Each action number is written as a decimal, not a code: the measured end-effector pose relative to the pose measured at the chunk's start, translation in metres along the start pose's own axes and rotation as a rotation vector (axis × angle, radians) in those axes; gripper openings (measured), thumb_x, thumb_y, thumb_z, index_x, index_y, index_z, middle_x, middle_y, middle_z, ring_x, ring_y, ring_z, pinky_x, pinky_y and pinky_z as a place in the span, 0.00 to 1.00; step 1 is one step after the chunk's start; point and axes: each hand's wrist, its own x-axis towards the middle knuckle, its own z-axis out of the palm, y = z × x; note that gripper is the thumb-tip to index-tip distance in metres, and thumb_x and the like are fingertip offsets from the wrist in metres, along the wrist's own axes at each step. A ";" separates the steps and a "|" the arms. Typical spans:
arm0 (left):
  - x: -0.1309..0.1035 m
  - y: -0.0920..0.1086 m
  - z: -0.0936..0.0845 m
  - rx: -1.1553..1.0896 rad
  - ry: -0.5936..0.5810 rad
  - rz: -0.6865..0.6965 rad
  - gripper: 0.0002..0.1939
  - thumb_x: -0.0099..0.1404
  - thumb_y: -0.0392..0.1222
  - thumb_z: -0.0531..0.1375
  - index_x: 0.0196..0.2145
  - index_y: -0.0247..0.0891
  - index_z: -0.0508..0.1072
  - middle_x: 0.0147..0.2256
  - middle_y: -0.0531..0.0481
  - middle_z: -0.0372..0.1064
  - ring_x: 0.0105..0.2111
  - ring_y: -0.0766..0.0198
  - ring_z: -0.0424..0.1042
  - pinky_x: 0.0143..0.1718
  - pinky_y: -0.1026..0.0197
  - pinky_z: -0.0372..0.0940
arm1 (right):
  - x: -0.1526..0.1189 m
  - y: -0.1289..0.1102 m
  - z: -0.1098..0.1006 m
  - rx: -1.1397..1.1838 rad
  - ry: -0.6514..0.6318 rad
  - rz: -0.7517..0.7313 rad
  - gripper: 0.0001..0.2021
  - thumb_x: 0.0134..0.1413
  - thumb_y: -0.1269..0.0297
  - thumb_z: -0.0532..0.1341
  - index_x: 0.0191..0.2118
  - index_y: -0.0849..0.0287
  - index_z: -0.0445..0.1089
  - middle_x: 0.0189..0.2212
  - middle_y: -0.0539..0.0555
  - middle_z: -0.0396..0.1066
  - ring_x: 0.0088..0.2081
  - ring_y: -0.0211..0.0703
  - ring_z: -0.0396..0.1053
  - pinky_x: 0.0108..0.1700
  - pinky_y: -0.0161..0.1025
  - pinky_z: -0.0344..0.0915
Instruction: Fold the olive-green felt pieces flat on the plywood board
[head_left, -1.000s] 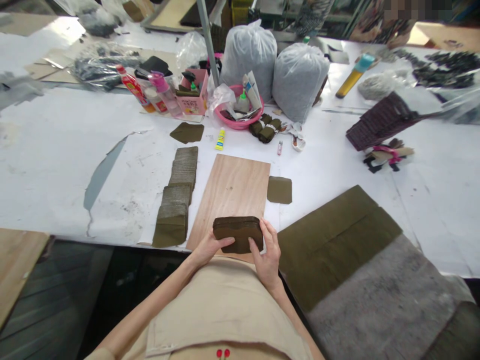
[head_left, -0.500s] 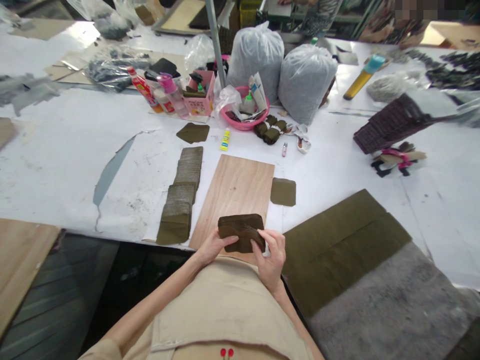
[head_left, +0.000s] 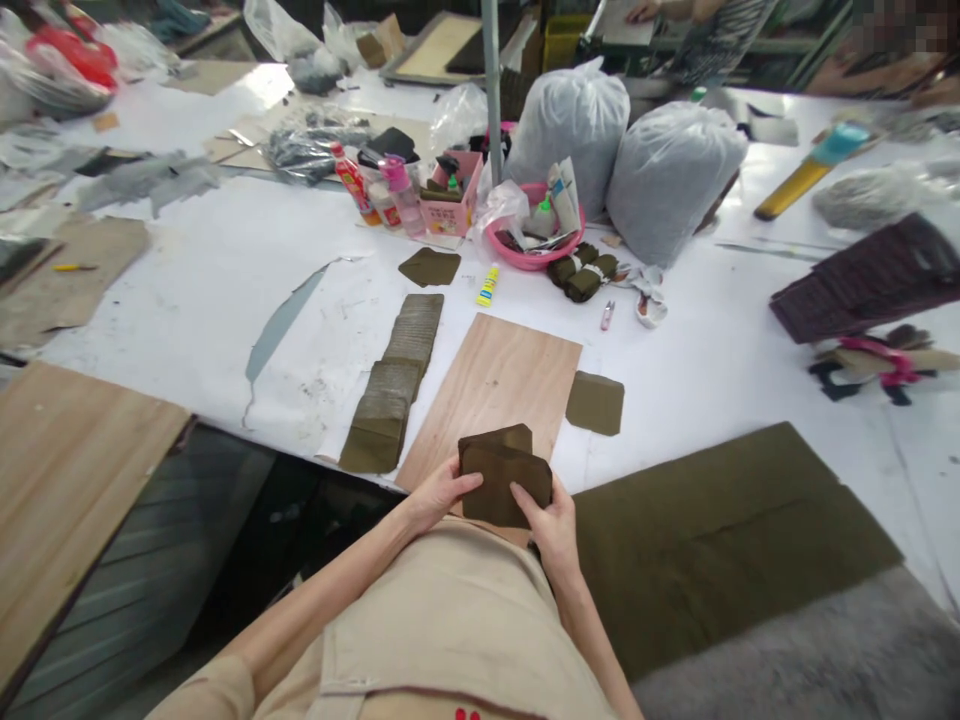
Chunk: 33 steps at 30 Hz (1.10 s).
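Dark olive cloth pieces [head_left: 501, 485] are held between both hands over the near end of a wooden board [head_left: 502, 380]. My left hand [head_left: 442, 492] grips their left edge, thumb on top. On the right edge, my right hand [head_left: 551, 515] is closed with its thumb on the front piece. One piece sticks up behind the front one. Left of the board lies an overlapping row of olive pieces [head_left: 394, 390]. A single olive piece [head_left: 595, 403] lies at the board's right, another [head_left: 430, 267] beyond the row.
Behind the board are a yellow tube [head_left: 487, 287], small snips [head_left: 607, 316], cloth rolls [head_left: 583, 272], a pink basin [head_left: 534, 258], bottles and two full bags [head_left: 568, 125]. Olive cloth [head_left: 720, 540] covers the near right. A person's arm shows at the far side.
The camera view has turned left, so the table things appear further right. In my hands, the stack has separated, with a back piece now showing above the front one.
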 end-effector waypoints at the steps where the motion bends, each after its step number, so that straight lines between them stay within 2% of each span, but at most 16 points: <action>1: -0.002 -0.001 -0.003 -0.019 0.006 -0.004 0.30 0.53 0.43 0.68 0.52 0.35 0.68 0.47 0.40 0.73 0.46 0.53 0.72 0.48 0.56 0.65 | 0.001 0.000 0.000 0.046 -0.020 0.041 0.20 0.43 0.57 0.68 0.43 0.59 0.71 0.37 0.52 0.76 0.39 0.46 0.72 0.43 0.42 0.70; 5: -0.010 -0.006 -0.012 -0.077 0.035 0.003 0.34 0.52 0.54 0.67 0.53 0.35 0.68 0.46 0.38 0.73 0.46 0.51 0.72 0.45 0.58 0.66 | 0.005 -0.001 -0.001 0.116 -0.105 0.176 0.23 0.39 0.58 0.70 0.45 0.59 0.71 0.40 0.54 0.76 0.42 0.49 0.73 0.47 0.46 0.70; 9: -0.009 -0.005 -0.016 -0.164 0.079 -0.056 0.33 0.54 0.62 0.62 0.49 0.34 0.71 0.44 0.38 0.74 0.44 0.52 0.74 0.44 0.57 0.67 | 0.007 -0.009 0.002 0.148 -0.146 0.242 0.24 0.39 0.60 0.71 0.45 0.59 0.71 0.41 0.54 0.76 0.43 0.48 0.73 0.48 0.44 0.70; 13: -0.004 0.003 -0.025 -0.198 0.187 -0.166 0.30 0.55 0.59 0.64 0.48 0.35 0.71 0.39 0.41 0.77 0.38 0.57 0.76 0.37 0.61 0.70 | 0.005 -0.013 0.024 0.227 -0.115 0.289 0.27 0.40 0.60 0.71 0.50 0.58 0.68 0.42 0.54 0.76 0.43 0.48 0.74 0.46 0.43 0.71; 16: -0.006 0.015 -0.046 -0.217 0.191 -0.152 0.26 0.55 0.52 0.66 0.48 0.35 0.71 0.37 0.41 0.77 0.35 0.58 0.77 0.36 0.61 0.70 | 0.003 -0.006 0.045 0.251 -0.043 0.358 0.33 0.38 0.60 0.72 0.54 0.57 0.65 0.42 0.55 0.76 0.41 0.49 0.75 0.44 0.43 0.73; 18: -0.013 0.027 -0.071 -0.265 0.195 -0.068 0.25 0.56 0.50 0.66 0.48 0.34 0.71 0.39 0.39 0.76 0.37 0.57 0.77 0.40 0.59 0.71 | 0.003 0.003 0.056 0.259 0.024 0.410 0.35 0.37 0.59 0.72 0.55 0.56 0.64 0.42 0.55 0.76 0.41 0.50 0.75 0.43 0.43 0.74; 20: -0.024 0.043 -0.104 -0.317 0.271 0.071 0.24 0.57 0.48 0.65 0.48 0.33 0.71 0.43 0.38 0.75 0.40 0.57 0.76 0.45 0.57 0.70 | 0.003 0.014 0.063 0.259 0.083 0.471 0.36 0.36 0.58 0.72 0.55 0.56 0.64 0.41 0.54 0.77 0.40 0.50 0.75 0.41 0.43 0.74; 23: -0.040 0.070 -0.163 -0.382 0.439 0.278 0.22 0.60 0.47 0.63 0.49 0.33 0.70 0.45 0.39 0.74 0.44 0.56 0.74 0.49 0.54 0.68 | 0.000 0.032 0.069 0.253 0.120 0.521 0.34 0.36 0.57 0.72 0.53 0.57 0.66 0.39 0.54 0.77 0.38 0.50 0.76 0.40 0.43 0.75; 26: -0.041 0.095 -0.228 -0.421 0.580 0.431 0.22 0.62 0.49 0.61 0.50 0.34 0.69 0.45 0.40 0.74 0.44 0.56 0.74 0.49 0.52 0.68 | -0.008 0.049 0.071 0.250 0.186 0.503 0.31 0.35 0.58 0.72 0.50 0.58 0.69 0.39 0.54 0.77 0.38 0.50 0.76 0.40 0.42 0.75; 29: -0.028 0.105 -0.285 -0.427 0.694 0.482 0.20 0.62 0.47 0.61 0.50 0.37 0.68 0.43 0.43 0.75 0.43 0.58 0.74 0.47 0.52 0.70 | -0.022 0.063 0.069 0.298 0.291 0.421 0.31 0.37 0.59 0.71 0.51 0.56 0.68 0.42 0.53 0.76 0.40 0.48 0.75 0.42 0.42 0.74; 33: -0.011 0.101 -0.341 -0.339 0.861 0.362 0.12 0.64 0.37 0.59 0.46 0.38 0.68 0.38 0.50 0.75 0.37 0.64 0.74 0.42 0.57 0.71 | -0.046 0.084 0.062 0.351 0.409 0.288 0.28 0.42 0.56 0.68 0.52 0.54 0.67 0.46 0.52 0.74 0.45 0.47 0.73 0.46 0.43 0.72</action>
